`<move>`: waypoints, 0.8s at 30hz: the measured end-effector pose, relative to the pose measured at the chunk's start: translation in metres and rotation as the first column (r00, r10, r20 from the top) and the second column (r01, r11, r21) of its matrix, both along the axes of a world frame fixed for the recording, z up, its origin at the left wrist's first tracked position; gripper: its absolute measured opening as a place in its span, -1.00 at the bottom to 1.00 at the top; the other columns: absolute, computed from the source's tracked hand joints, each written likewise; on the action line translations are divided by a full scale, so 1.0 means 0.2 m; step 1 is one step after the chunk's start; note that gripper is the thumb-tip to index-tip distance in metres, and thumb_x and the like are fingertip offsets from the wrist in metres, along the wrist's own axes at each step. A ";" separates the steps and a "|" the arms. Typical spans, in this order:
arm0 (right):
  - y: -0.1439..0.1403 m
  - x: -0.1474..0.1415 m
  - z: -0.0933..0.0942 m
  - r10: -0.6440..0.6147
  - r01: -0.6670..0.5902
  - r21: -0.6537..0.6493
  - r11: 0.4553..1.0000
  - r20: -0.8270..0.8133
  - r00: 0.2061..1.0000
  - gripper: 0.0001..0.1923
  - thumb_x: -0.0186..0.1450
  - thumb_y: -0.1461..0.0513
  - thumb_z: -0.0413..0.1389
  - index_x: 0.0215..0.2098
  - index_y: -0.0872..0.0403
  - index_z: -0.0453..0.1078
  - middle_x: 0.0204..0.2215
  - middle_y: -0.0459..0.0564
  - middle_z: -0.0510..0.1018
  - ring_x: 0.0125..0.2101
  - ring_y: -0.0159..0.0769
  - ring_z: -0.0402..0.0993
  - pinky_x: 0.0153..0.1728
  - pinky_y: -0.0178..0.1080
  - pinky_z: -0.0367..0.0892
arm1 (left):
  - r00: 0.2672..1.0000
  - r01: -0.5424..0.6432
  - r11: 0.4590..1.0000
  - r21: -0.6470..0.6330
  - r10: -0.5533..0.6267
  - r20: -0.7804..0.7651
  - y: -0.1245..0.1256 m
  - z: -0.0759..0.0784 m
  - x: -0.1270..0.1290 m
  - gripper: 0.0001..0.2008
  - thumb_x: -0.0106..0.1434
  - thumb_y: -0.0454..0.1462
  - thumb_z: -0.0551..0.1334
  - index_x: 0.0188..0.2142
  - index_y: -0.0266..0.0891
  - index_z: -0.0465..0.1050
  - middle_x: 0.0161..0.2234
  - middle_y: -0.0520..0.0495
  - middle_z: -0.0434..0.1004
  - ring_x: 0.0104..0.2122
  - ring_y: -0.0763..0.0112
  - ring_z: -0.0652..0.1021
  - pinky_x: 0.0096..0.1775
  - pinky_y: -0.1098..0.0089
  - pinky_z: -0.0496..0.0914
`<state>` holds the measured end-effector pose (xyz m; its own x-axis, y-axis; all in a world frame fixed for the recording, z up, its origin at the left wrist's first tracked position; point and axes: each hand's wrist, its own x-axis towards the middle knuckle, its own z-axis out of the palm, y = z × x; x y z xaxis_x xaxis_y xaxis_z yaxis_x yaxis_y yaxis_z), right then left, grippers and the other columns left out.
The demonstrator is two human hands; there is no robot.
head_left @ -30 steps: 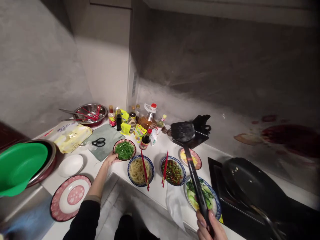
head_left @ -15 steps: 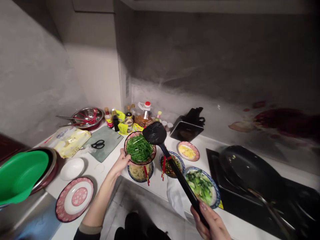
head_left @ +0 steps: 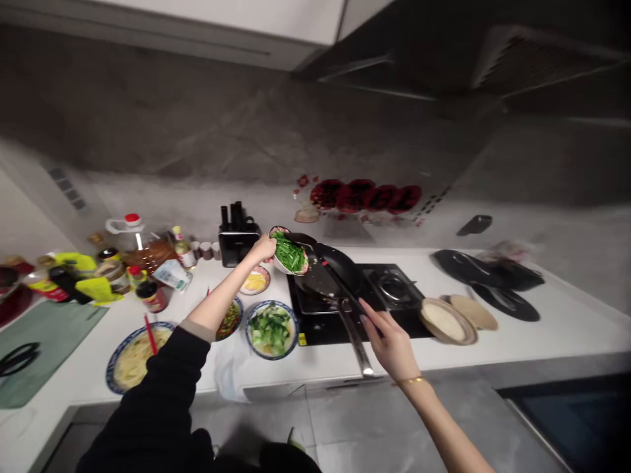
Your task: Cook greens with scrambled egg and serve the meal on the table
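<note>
Green chopped chives (head_left: pixel 290 253) fill the small bowl (head_left: pixel 279 263) near frame centre, tilted over the black wok (head_left: pixel 331 268) on the stove (head_left: pixel 394 289). Left hand (head_left: pixel 262 248) grips the bowl's rim, right hand (head_left: pixel 390 340) grasps the black spatula (head_left: pixel 329 276) whose blade touches the greens.

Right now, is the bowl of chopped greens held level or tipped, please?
Tipped: the left hand tilts the bowl of chopped greens toward the black pan.

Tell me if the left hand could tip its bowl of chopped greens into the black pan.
Probably yes: the left hand holds the bowl of chopped greens tilted at the black pan, nothing between.
</note>
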<state>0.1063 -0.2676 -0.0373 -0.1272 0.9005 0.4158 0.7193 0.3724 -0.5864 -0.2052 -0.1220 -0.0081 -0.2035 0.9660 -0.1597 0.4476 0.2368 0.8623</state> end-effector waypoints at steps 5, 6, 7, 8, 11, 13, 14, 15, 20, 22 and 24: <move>0.25 0.37 -0.08 -0.062 0.040 0.079 0.996 0.300 0.952 -0.51 0.36 0.12 -0.21 0.10 0.14 0.33 -0.47 0.01 0.43 -0.54 -0.39 0.36 -0.44 -0.35 0.29 | 0.961 0.027 0.998 -0.048 -0.039 -0.272 0.32 0.02 0.55 -0.72 0.21 -0.30 0.08 -0.17 -0.52 0.37 -0.41 -0.42 0.55 -0.44 0.14 0.59 -0.36 0.32 0.40; 0.28 0.43 -0.09 -0.086 0.065 0.072 0.995 0.356 0.930 -0.52 0.37 0.13 -0.22 0.11 0.11 0.32 -0.45 0.01 0.43 -0.54 -0.39 0.36 -0.47 -0.36 0.27 | 0.946 0.023 0.999 -0.042 -0.035 -0.323 0.35 0.02 0.64 -0.71 0.21 -0.33 0.08 -0.12 -0.51 0.34 -0.32 -0.47 0.54 -0.35 0.10 0.59 -0.29 0.30 0.39; 0.31 0.48 -0.11 -0.105 0.087 0.064 0.994 0.409 0.906 -0.53 0.37 0.14 -0.22 0.12 0.09 0.31 -0.44 0.01 0.44 -0.55 -0.40 0.37 -0.50 -0.37 0.24 | 0.928 0.019 0.999 -0.034 -0.030 -0.372 0.37 0.00 0.72 -0.70 0.21 -0.36 0.07 -0.09 -0.50 0.32 -0.24 -0.51 0.52 -0.25 0.08 0.58 -0.22 0.28 0.38; 0.34 0.53 -0.12 -0.119 0.104 0.056 0.993 0.456 0.882 -0.54 0.37 0.16 -0.21 0.12 0.06 0.31 -0.43 0.01 0.45 -0.55 -0.41 0.37 -0.53 -0.38 0.22 | 0.909 0.017 1.000 -0.025 -0.026 -0.417 0.39 -0.01 0.79 -0.70 0.22 -0.39 0.05 -0.06 -0.49 0.30 -0.18 -0.53 0.49 -0.16 0.06 0.55 -0.15 0.26 0.35; 0.39 0.64 -0.16 -0.139 0.146 0.032 0.989 0.557 0.819 -0.57 0.36 0.19 -0.18 0.12 0.02 0.31 -0.42 0.01 0.45 -0.57 -0.41 0.38 -0.58 -0.38 0.15 | 0.848 0.029 1.000 -0.008 -0.029 -0.529 0.42 -0.05 0.96 -0.70 0.26 -0.42 -0.02 -0.04 -0.47 0.28 -0.12 -0.52 0.46 -0.02 0.06 0.47 -0.05 0.23 0.30; 0.41 0.69 -0.18 -0.147 0.173 0.012 0.985 0.589 0.795 -0.58 0.36 0.20 -0.17 0.11 0.01 0.32 -0.43 0.01 0.45 -0.58 -0.41 0.38 -0.59 -0.37 0.13 | 0.806 0.047 0.999 -0.002 -0.039 -0.591 0.44 -0.07 1.02 -0.69 0.28 -0.43 -0.06 -0.02 -0.44 0.27 -0.12 -0.48 0.47 -0.02 0.08 0.46 -0.03 0.23 0.29; 0.41 0.71 -0.20 -0.149 0.183 0.002 0.983 0.594 0.790 -0.58 0.36 0.20 -0.17 0.11 0.01 0.32 -0.42 0.01 0.44 -0.58 -0.40 0.38 -0.60 -0.37 0.12 | 0.784 0.059 0.998 0.001 -0.046 -0.619 0.46 -0.07 1.05 -0.68 0.29 -0.43 -0.08 -0.01 -0.43 0.26 -0.12 -0.46 0.47 -0.02 0.10 0.47 -0.03 0.24 0.29; 0.42 0.73 -0.21 -0.152 0.193 -0.005 0.981 0.593 0.791 -0.58 0.36 0.20 -0.17 0.12 0.01 0.31 -0.42 0.02 0.44 -0.57 -0.40 0.38 -0.60 -0.36 0.12 | 0.761 0.072 0.997 0.003 -0.053 -0.646 0.47 -0.07 1.07 -0.67 0.30 -0.43 -0.09 0.00 -0.43 0.26 -0.12 -0.45 0.47 -0.02 0.10 0.47 -0.03 0.23 0.29; 0.40 0.74 -0.26 -0.194 0.236 -0.008 0.972 0.546 0.815 -0.57 0.36 0.19 -0.18 0.14 0.01 0.29 -0.39 0.03 0.43 -0.56 -0.41 0.36 -0.58 -0.37 0.12 | 0.653 0.138 0.990 0.025 -0.072 -0.754 0.52 -0.05 1.11 -0.61 0.30 -0.42 -0.09 0.12 -0.44 0.13 -0.13 -0.49 0.45 0.00 0.05 0.44 -0.04 0.19 0.29; 0.39 0.73 -0.26 -0.207 0.243 0.001 0.970 0.530 0.822 -0.57 0.37 0.18 -0.19 0.14 -0.01 0.29 -0.39 0.03 0.43 -0.56 -0.41 0.35 -0.58 -0.37 0.12 | 0.618 0.161 0.986 0.030 -0.077 -0.783 0.54 -0.02 1.10 -0.58 0.29 -0.41 -0.06 0.14 -0.43 0.09 -0.14 -0.49 0.45 -0.01 0.04 0.44 -0.05 0.19 0.30; 0.38 0.71 -0.27 -0.220 0.251 0.011 0.968 0.517 0.827 -0.57 0.37 0.19 -0.19 0.14 -0.01 0.29 -0.39 0.04 0.43 -0.53 -0.40 0.35 -0.57 -0.37 0.12 | 0.587 0.179 0.984 0.028 -0.084 -0.805 0.55 0.01 1.09 -0.58 0.29 -0.41 -0.05 0.14 -0.42 0.10 -0.14 -0.48 0.45 -0.02 0.04 0.45 -0.07 0.19 0.32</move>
